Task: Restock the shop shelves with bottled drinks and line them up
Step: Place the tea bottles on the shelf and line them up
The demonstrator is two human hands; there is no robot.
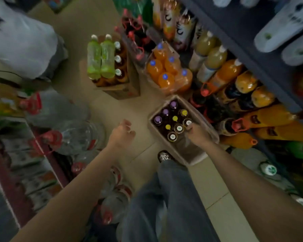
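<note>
An open cardboard box (205, 119) stands on the floor in front of me, holding several dark bottles with purple, yellow and white caps. My right hand (197, 133) reaches into the box and its fingers close around a white-capped bottle (188, 122) at the box's right side. My left hand (122, 132) hovers over the bare floor to the left of the box, fingers loosely curled, holding nothing. The low shelf (248, 60) to the right is packed with large orange, yellow and dark drink bottles lying in rows.
A second box (119, 89) with green and brown bottles stands farther ahead. A shrink-wrapped pack of orange bottles (166, 74) sits beside it. Big clear water jugs (73, 130) crowd the left. Another person in a white top (21, 44) crouches at upper left. My foot (164, 157) is by the box.
</note>
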